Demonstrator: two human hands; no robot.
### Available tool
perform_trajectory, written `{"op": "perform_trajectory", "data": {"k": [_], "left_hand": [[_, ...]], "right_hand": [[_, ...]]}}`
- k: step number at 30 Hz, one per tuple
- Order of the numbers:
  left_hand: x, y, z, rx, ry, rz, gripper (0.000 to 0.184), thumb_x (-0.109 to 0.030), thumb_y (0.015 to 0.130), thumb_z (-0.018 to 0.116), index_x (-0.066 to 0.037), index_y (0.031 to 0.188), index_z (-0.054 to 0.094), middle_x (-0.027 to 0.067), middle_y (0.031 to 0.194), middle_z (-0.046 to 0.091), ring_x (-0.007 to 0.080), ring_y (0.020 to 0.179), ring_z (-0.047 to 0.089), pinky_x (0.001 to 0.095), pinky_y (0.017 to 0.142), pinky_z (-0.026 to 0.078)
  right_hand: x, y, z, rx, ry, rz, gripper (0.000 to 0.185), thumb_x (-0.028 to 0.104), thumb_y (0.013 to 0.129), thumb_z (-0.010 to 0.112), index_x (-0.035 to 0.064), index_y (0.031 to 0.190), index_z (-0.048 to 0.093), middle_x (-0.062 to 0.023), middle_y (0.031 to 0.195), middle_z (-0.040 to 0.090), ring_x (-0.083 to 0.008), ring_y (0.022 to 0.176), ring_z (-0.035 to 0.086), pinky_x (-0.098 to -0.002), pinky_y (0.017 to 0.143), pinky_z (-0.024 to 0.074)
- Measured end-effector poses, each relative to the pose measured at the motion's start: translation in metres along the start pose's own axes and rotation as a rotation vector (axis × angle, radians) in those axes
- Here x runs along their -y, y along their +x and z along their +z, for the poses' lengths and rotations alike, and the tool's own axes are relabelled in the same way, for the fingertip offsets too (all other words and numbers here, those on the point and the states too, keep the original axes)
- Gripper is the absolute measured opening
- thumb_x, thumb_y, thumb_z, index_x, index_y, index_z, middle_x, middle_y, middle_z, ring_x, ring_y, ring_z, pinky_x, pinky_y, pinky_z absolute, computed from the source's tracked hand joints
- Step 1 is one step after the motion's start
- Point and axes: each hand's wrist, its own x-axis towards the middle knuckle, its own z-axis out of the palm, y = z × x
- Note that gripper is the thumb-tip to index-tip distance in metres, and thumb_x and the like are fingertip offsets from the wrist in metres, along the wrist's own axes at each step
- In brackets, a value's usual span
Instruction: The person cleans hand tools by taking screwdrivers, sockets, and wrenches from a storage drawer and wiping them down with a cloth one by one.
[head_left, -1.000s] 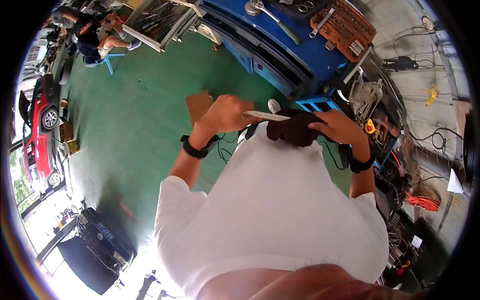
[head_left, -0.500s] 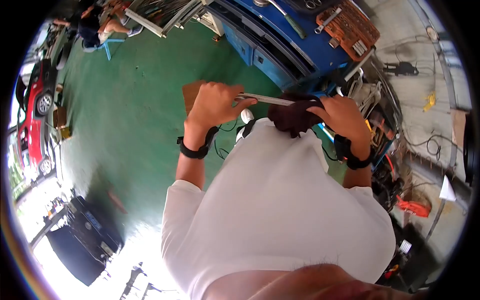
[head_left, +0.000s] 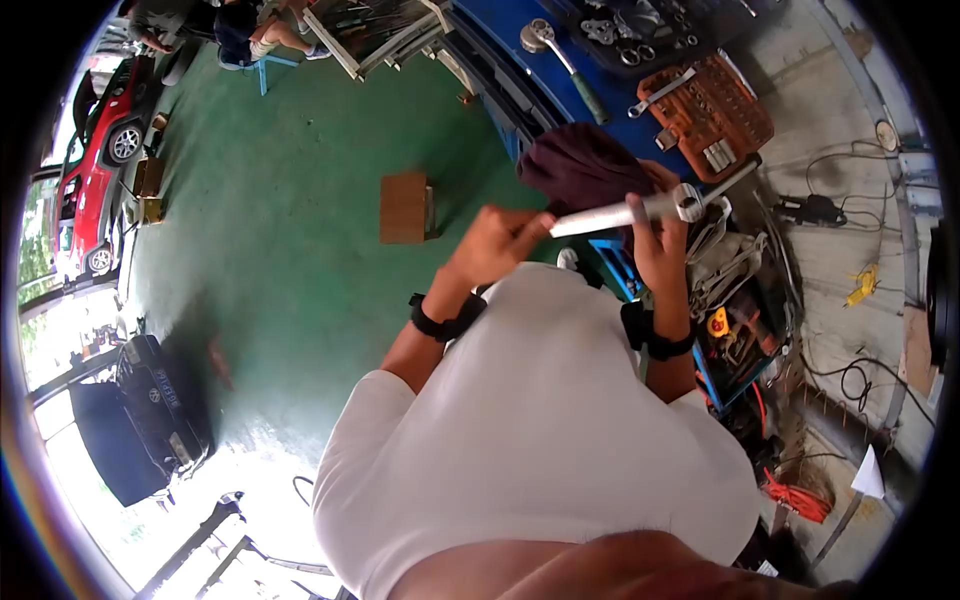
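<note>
A long silver wrench [head_left: 592, 219] is held across the front of my body, its ring end [head_left: 689, 203] out to the right. My left hand [head_left: 495, 245] pinches the wrench's left end between thumb and fingers. Near the ring end, my right hand [head_left: 661, 248] is closed around the wrench. A dark maroon cloth [head_left: 583, 168] is bunched behind the wrench, against my right hand; part of it is hidden there. Both wrists wear black bands.
Ahead, a blue workbench [head_left: 630, 140] carries a ratchet [head_left: 570, 72], an orange socket case [head_left: 712, 118] and another wrench [head_left: 662, 92]. A tool-filled cart [head_left: 745, 335] stands at my right. A cardboard box [head_left: 404, 208] sits on the green floor; people and a red car [head_left: 100, 165] are farther left.
The wrench's ring end has come out of the cloth, which now lies behind the wrench. My left hand has shifted right and down in view. The camera view has turned too.
</note>
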Motion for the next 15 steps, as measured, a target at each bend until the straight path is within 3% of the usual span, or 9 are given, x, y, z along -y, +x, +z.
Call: {"op": "perform_trajectory", "data": {"k": [1,3,6,8,11,13,15], "left_hand": [[-0.006,0.002,0.008,0.163,-0.044,-0.048,0.038,-0.028,0.102,0.06,0.002,0.078,0.066,0.0073,0.055,0.047,0.0131,0.053,0.04,0.0339,0.05,0.036],[-0.018,0.01,0.026,0.238,-0.077,-0.015,0.038,-0.028,0.103,0.06,0.001,0.077,0.065,0.004,0.055,0.044,0.0124,0.052,0.037,0.0337,0.049,0.034],[-0.015,0.021,0.038,0.302,-0.108,-0.076,0.043,-0.031,0.104,0.057,0.0,0.074,0.063,0.0007,0.056,0.042,0.0095,0.052,0.036,0.0322,0.049,0.031],[-0.014,0.021,0.045,0.266,-0.242,-0.106,0.046,-0.033,0.105,0.055,-0.001,0.072,0.061,-0.0015,0.056,0.042,0.0078,0.053,0.034,0.0312,0.049,0.029],[-0.017,0.019,0.044,0.213,-0.399,-0.221,0.05,-0.036,0.107,0.05,-0.003,0.069,0.056,-0.0065,0.059,0.041,0.0042,0.057,0.031,0.0281,0.051,0.026],[-0.016,0.023,0.042,0.091,-0.268,-0.215,0.05,-0.035,0.108,0.048,-0.004,0.07,0.055,-0.0061,0.059,0.039,0.0038,0.058,0.032,0.0274,0.051,0.026],[-0.008,0.023,0.047,0.079,-0.201,-0.18,0.049,-0.035,0.109,0.047,-0.005,0.07,0.055,-0.0056,0.06,0.041,0.0038,0.058,0.033,0.0273,0.051,0.027]], "right_hand": [[0.002,0.002,-0.004,-0.038,0.109,0.051,0.029,0.017,0.098,0.063,-0.0055,0.116,0.063,-0.0176,0.117,0.062,-0.0288,0.107,0.062,-0.0357,0.094,0.0466],[-0.011,0.004,-0.029,-0.012,0.365,0.21,0.038,0.022,0.099,0.063,-0.0052,0.126,0.059,-0.0095,0.118,0.065,-0.0177,0.108,0.061,-0.0323,0.099,0.0456],[-0.078,-0.025,-0.058,-0.067,0.493,0.214,0.042,0.023,0.098,0.065,-0.0029,0.13,0.056,-0.0072,0.114,0.065,-0.017,0.105,0.062,-0.0317,0.097,0.047],[-0.099,-0.032,-0.076,-0.148,1.22,0.454,0.049,0.031,0.098,0.062,-0.0008,0.135,0.054,-0.0117,0.129,0.062,-0.0306,0.117,0.059,-0.0441,0.103,0.0462],[-0.092,-0.04,-0.081,-0.12,1.813,0.463,0.058,0.047,0.104,0.047,0.0016,0.14,0.05,-0.0153,0.141,0.055,-0.0363,0.125,0.056,-0.0513,0.107,0.0455],[-0.071,-0.04,-0.075,-0.277,1.705,0.569,0.059,0.046,0.103,0.049,0.0018,0.142,0.048,-0.0162,0.144,0.052,-0.0361,0.126,0.055,-0.0512,0.107,0.0463],[-0.082,-0.047,-0.062,-0.175,1.714,0.555,0.066,0.052,0.101,0.051,0.003,0.145,0.044,-0.0156,0.146,0.05,-0.036,0.129,0.054,-0.0514,0.111,0.0424]]}}
